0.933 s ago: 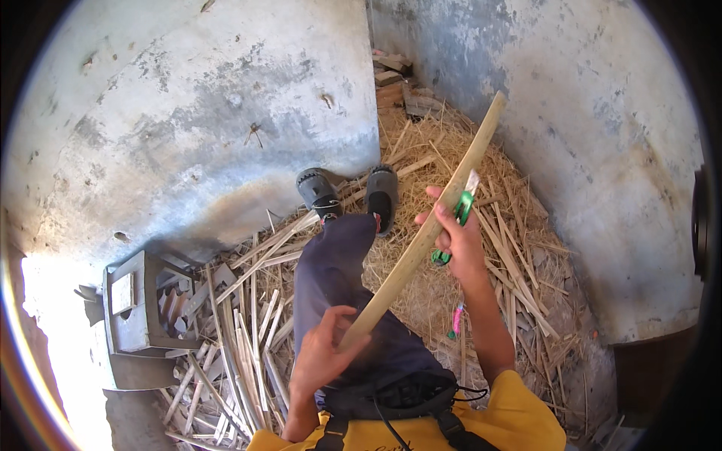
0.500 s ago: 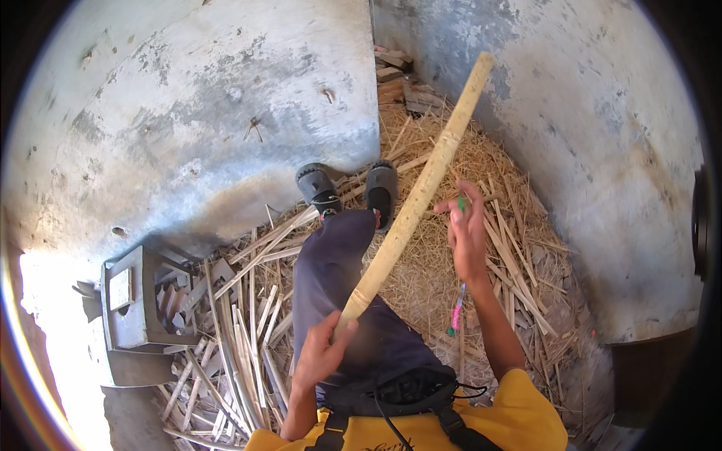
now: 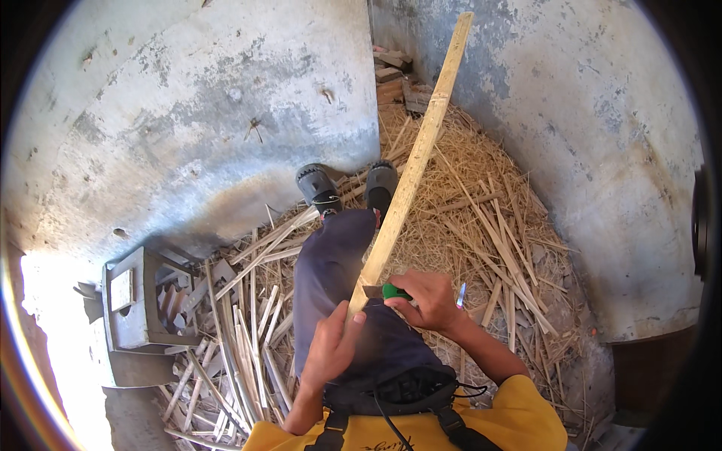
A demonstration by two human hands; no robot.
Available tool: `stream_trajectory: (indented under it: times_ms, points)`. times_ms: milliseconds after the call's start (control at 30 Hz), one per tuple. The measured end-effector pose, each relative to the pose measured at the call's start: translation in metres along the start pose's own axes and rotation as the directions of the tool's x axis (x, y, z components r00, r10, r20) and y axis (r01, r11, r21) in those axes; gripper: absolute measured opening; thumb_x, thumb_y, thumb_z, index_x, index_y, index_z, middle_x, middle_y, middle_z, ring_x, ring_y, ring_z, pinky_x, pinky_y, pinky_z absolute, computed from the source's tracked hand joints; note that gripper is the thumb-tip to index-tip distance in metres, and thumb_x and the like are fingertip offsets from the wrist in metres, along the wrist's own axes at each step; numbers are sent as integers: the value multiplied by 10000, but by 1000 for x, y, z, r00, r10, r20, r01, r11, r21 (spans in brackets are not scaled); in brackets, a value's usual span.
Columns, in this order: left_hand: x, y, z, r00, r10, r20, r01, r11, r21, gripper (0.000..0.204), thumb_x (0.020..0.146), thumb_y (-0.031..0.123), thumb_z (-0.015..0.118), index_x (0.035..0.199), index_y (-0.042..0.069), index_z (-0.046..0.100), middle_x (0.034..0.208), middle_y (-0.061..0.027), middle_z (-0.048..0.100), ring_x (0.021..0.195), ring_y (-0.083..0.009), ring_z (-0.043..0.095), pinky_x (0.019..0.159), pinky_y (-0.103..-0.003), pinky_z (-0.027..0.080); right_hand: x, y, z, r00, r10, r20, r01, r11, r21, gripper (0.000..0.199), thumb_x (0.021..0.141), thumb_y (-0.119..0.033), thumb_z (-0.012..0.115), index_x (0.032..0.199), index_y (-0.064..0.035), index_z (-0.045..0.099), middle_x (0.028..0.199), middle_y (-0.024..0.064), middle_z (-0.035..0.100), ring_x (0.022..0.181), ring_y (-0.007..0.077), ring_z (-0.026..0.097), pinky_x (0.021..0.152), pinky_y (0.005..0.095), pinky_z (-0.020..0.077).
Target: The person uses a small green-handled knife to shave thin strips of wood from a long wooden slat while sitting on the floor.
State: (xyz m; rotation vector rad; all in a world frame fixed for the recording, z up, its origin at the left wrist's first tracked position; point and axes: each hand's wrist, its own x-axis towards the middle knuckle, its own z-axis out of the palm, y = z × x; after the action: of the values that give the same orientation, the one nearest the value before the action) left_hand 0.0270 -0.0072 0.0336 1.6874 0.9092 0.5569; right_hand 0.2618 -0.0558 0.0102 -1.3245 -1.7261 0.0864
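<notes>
A long, pale yellow bamboo strip [image 3: 417,161] slants from my lap up toward the far wall. My left hand [image 3: 328,347] is closed around its near end, thumb lying along the strip. My right hand [image 3: 432,299] grips a knife [image 3: 392,292] by its green handle. The short dark blade meets the strip just beyond my left fingers. My dark-trousered leg [image 3: 331,263] lies under the near end of the strip.
Straw and shavings [image 3: 481,165] cover the floor, with loose bamboo strips [image 3: 252,331] piled at the left. A grey box-like frame [image 3: 139,301] stands at the left. Grey walls [image 3: 226,90] rise ahead and at the right. A slim pale-blue object [image 3: 461,295] shows beside my right wrist.
My right hand has come down and left, bringing the knife blade onto the strip's near end. The strip's far end has moved up and slightly left, and a flatter face now shows.
</notes>
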Motion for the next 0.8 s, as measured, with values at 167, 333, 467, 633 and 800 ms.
stream_trajectory:
  times_ms: [167, 333, 467, 633, 800]
  points:
    - [-1, 8, 2, 992, 62, -114, -38, 979, 201, 278, 1094, 214, 647, 960, -15, 561, 754, -277, 610, 712, -541, 581, 620, -551, 411, 3, -4, -3, 1000, -18, -7, 18, 1000, -25, 306, 983, -339, 801, 1067, -53, 736, 787, 83, 684, 618, 277, 680, 543, 380, 505]
    - [-7, 23, 2, 993, 20, -112, 2, 982, 189, 287, 1093, 228, 655, 967, -10, 556, 740, -277, 611, 721, -546, 593, 645, -591, 409, 3, -12, -10, 998, -56, 6, 57, 997, -61, 307, 982, -355, 800, 1063, -63, 748, 750, 67, 668, 592, 263, 663, 530, 377, 497]
    - [-8, 22, 6, 988, 67, -139, -34, 973, 227, 274, 1093, 240, 657, 1002, -2, 566, 741, -279, 621, 730, -560, 591, 657, -605, 413, 0, -15, -7, 997, -54, -56, 51, 997, -51, 319, 982, -381, 798, 1046, -71, 760, 721, 56, 653, 569, 252, 648, 514, 371, 487]
    - [-7, 21, 6, 990, 42, -136, -8, 970, 242, 277, 1088, 246, 664, 1012, -3, 568, 754, -289, 631, 744, -576, 589, 662, -611, 414, 3, -16, -8, 998, -53, -40, 52, 998, -39, 300, 975, -375, 806, 1038, -83, 770, 712, 51, 645, 558, 246, 638, 503, 368, 480]
    - [-7, 22, 7, 990, 25, -137, 8, 972, 234, 284, 1085, 248, 666, 1011, -7, 566, 755, -297, 632, 742, -579, 586, 665, -614, 412, 5, -12, -9, 996, -79, -39, 76, 995, -60, 303, 970, -390, 806, 1035, -96, 781, 691, 41, 617, 542, 239, 616, 496, 365, 469]
